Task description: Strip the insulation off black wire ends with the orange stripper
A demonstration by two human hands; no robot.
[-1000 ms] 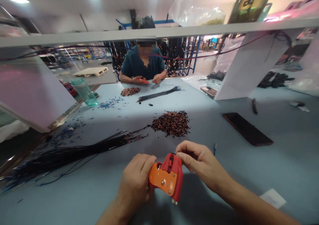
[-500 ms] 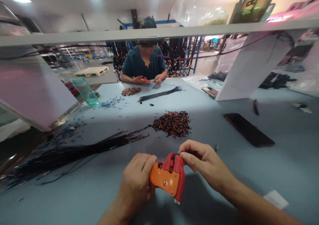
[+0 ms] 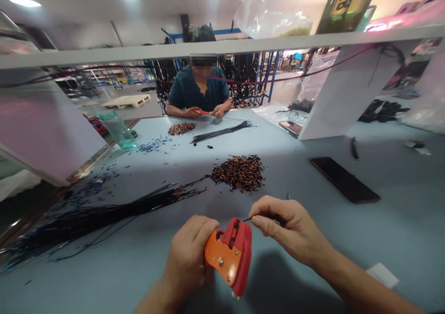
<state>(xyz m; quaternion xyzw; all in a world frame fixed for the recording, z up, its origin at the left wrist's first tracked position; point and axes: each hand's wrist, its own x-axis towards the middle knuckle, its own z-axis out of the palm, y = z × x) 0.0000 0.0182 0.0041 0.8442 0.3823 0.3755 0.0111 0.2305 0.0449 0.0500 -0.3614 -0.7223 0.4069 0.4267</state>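
Observation:
My left hand (image 3: pixel 191 249) is wrapped round the handle of a red and orange hand tool (image 3: pixel 227 258), whose red head is turned up and to the right. Thumb and fingers of my right hand (image 3: pixel 278 219) pinch a thin black wire (image 3: pixel 247 219), which reaches from the fingertips to the head of the tool. Beyond the tool lies a heap of small black and copper pieces (image 3: pixel 239 172). A long bundle of black wires (image 3: pixel 114 214) is spread over the left of the table.
A dark phone (image 3: pixel 344 179) lies at the right. Across the table (image 3: pixel 278 166), a person (image 3: pixel 200 91) holds a red tool behind another wire bundle (image 3: pixel 222 131). A green tumbler (image 3: pixel 118 128) stands at the back left. A white shelf (image 3: pixel 139 54) spans above.
The tool has tilted and shifted slightly left and down. The gap between my right fingertips and the tool's head has widened, with more black wire showing between them.

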